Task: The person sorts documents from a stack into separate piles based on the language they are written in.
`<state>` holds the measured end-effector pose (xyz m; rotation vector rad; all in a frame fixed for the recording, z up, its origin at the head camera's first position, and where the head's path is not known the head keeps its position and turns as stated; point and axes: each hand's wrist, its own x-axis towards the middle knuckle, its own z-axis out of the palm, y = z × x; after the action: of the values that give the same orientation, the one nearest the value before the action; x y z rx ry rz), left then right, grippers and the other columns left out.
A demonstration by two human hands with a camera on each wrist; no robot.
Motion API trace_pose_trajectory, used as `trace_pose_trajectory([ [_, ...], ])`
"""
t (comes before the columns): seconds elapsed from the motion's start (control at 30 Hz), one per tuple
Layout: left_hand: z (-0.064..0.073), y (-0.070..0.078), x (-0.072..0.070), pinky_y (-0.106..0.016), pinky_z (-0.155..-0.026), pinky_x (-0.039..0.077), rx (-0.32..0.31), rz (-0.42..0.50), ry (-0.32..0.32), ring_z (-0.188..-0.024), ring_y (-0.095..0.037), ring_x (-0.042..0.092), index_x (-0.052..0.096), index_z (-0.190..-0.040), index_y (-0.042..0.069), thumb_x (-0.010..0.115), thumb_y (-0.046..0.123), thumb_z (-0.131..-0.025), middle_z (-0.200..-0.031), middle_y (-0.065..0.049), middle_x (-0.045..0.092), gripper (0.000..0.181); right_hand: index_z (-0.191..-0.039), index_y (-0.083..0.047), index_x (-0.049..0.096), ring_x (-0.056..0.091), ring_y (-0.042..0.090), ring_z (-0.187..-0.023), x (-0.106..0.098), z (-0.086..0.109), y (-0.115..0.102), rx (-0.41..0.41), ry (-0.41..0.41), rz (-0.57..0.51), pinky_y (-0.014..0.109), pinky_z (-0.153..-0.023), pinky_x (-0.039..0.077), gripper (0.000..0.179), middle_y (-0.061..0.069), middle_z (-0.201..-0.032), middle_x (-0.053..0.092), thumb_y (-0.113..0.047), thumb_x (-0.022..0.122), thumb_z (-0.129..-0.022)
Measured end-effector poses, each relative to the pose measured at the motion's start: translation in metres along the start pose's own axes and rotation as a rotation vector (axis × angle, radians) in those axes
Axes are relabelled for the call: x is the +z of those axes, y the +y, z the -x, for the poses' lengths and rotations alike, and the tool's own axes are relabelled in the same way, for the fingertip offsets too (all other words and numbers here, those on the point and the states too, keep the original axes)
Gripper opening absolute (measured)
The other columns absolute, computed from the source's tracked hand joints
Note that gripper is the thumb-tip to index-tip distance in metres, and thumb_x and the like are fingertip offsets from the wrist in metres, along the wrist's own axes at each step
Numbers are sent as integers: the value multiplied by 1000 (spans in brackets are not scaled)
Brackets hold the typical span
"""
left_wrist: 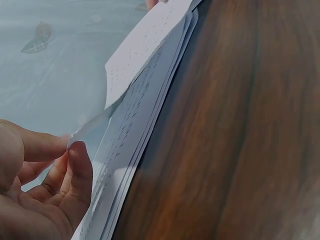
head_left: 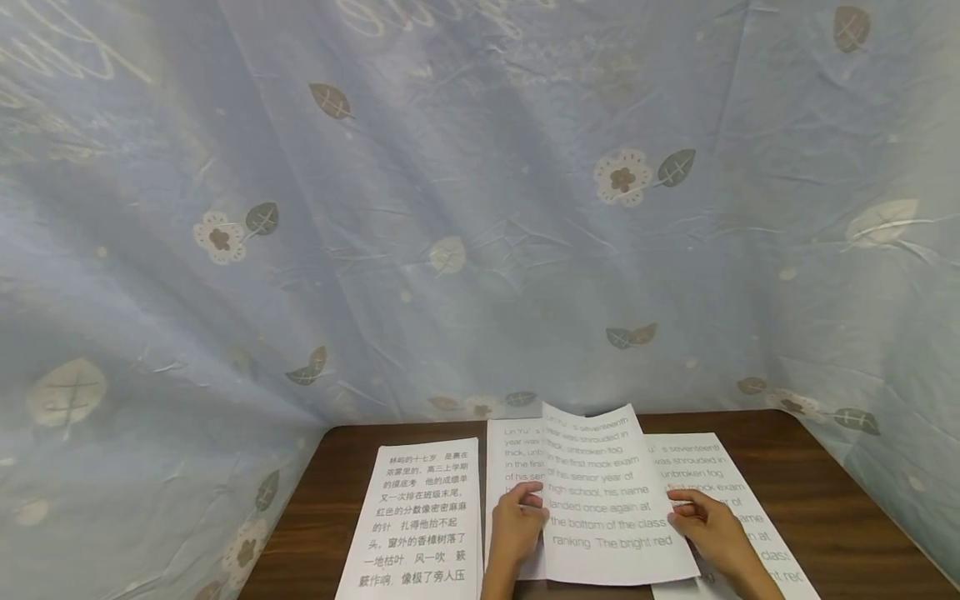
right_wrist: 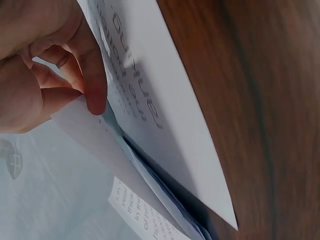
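Note:
A sheet of paper point(head_left: 600, 500) printed with English text is held up, slightly bowed, between both hands. My left hand point(head_left: 517, 525) pinches its left edge between thumb and fingers; the left wrist view shows that thumb-and-finger grip on the paper edge. On the opposite side my right hand point(head_left: 708, 529) pinches the right edge. Behind the raised sheet lies a stack of English pages point(head_left: 513, 433), partly covered by it. Under and beside the right hand rests another English stack point(head_left: 693, 450), also partly hidden.
Left of the hands lies a pile of pages with Chinese text point(head_left: 420, 517). All the paper rests on a dark brown wooden table point(head_left: 825, 500). A pale blue curtain point(head_left: 480, 208) with leaves and flowers hangs right behind the table's far edge.

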<state>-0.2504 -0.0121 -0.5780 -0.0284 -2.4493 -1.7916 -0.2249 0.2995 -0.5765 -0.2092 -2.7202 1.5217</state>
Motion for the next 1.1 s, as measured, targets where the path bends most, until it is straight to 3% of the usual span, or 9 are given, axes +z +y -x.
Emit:
trace_pose_trajectory([
  [0.17, 2, 2, 9, -21, -55, 55, -8, 43, -22, -68, -7, 65, 76, -124, 3, 72, -7, -80, -93, -2, 70, 45, -142, 4, 63, 67, 11, -89, -8, 1, 9, -16, 3, 39, 22, -73, 55, 48, 9, -111, 75, -15, 72, -99],
  [0.37, 5, 6, 21, -19, -55, 54, -8, 57, -39, -69, -6, 63, 76, -124, 3, 72, -8, -80, -92, -1, 68, 45, -144, 6, 60, 68, 12, -88, -18, 2, 21, 20, -32, 22, 25, -71, 56, 50, 10, -112, 74, -18, 71, -102],
  [0.73, 10, 10, 41, -18, -56, 54, -67, 113, -73, -71, -8, 65, 75, -125, 4, 72, -7, -83, -92, 0, 66, 44, -143, 9, 59, 64, 5, -86, -37, 2, 31, -4, -40, 34, 24, -72, 56, 49, 9, -111, 73, -17, 71, -103],
  [1.1, 15, 20, 66, -20, -60, 52, -39, 113, -82, -73, -5, 63, 77, -122, 8, 76, -6, -80, -90, 3, 68, 44, -142, 11, 60, 62, -2, -87, -65, 7, 45, 10, -45, 68, 22, -75, 55, 50, 8, -112, 74, -19, 71, -103],
])
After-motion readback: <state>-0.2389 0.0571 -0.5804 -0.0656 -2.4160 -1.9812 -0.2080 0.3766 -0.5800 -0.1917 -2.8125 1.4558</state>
